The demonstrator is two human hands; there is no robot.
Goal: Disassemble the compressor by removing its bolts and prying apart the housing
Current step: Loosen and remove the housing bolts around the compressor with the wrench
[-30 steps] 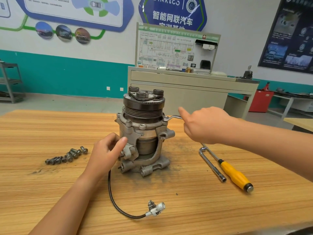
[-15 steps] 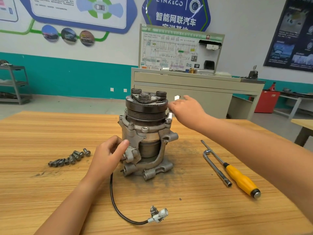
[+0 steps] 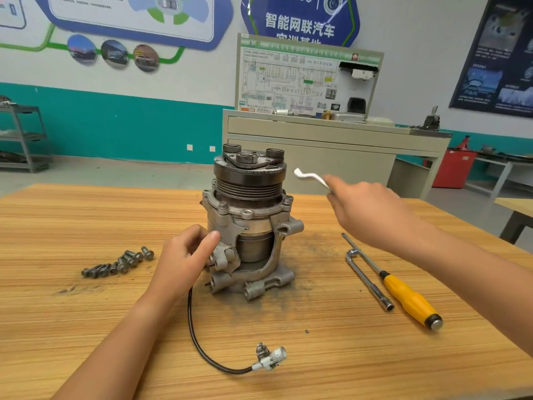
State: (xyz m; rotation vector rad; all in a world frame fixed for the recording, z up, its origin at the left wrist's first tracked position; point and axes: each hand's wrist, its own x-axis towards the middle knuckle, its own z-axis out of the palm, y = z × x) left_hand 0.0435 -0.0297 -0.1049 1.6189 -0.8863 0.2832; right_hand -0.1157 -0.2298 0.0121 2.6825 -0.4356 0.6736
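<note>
The grey metal compressor (image 3: 248,223) stands upright on the wooden table (image 3: 86,215), its black pulley and clutch plate on top. My left hand (image 3: 187,255) grips the lower left side of its housing, thumb on a mounting lug. My right hand (image 3: 366,212) is in the air to the right of the pulley, apart from it, and holds a bent silver wrench (image 3: 311,177) whose blurred end points toward the pulley. Several loose bolts (image 3: 118,262) lie in a row on the table to the left.
A yellow-handled screwdriver (image 3: 403,293) and an L-shaped socket wrench (image 3: 369,281) lie to the right of the compressor. The compressor's black cable with a white connector (image 3: 269,357) curls toward the near edge. A beige cabinet (image 3: 331,145) stands behind the table.
My right hand with the wrench went from the compressor's flange up to the pulley, then drew back right and clear of it. My left hand kept its hold.
</note>
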